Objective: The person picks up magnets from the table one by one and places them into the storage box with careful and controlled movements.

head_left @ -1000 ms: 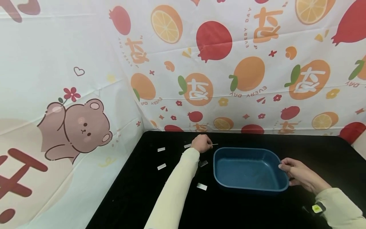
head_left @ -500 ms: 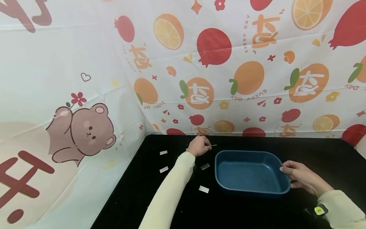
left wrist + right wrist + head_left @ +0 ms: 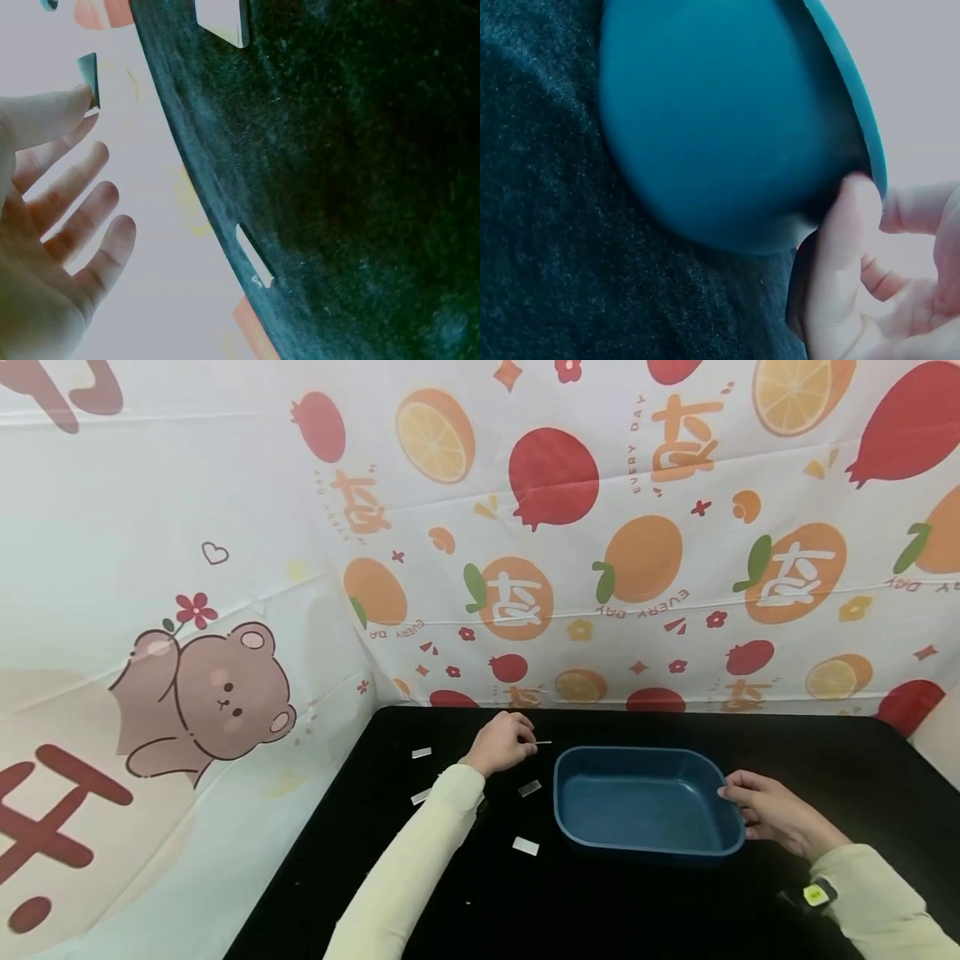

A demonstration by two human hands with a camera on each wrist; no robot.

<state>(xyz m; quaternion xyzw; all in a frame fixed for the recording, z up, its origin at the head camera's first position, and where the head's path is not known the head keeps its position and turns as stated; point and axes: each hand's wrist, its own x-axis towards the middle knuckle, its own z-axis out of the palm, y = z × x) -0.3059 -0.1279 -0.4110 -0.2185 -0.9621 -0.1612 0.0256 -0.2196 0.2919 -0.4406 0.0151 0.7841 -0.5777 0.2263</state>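
"two hands busy; what shows from the head?"

"my left hand (image 3: 501, 743) pinches a small, thin, pale, flat piece (image 3: 545, 742), just left of the far end of a dark-blue, rounded-rectangular tub (image 3: 648, 818), plastic by its look. my right hand (image 3: 783, 812) grips the tub's right-hand rim. i'd judge the step in hand to be a transfer of one piece to the tub."

"and what would the next move call for?"

"a steady pinch, i think, enough lift to clear the rim, and a firm hold from my right."

"the surface and the room?"

"a black, round-cornered tabletop (image 3: 637, 910); at least four other pale rectangular pieces (image 3: 526, 846) lie apart on it, left of the tub. behind hangs a white cloth printed with oranges and red fruit (image 3: 555, 477); to the left, a pale sheet with a brown bear (image 3: 232, 693)."

"from the left wrist?"

"thumb and forefinger pinch the piece, which looks dark here; the other three fingers are spread. two pieces lie on the speckled tabletop, material unclear."

"the right wrist?"

"thumb and a finger nip the tub's rim from either side. how the rest sit, i can't tell. beneath, the dark surface looks slightly fuzzy."
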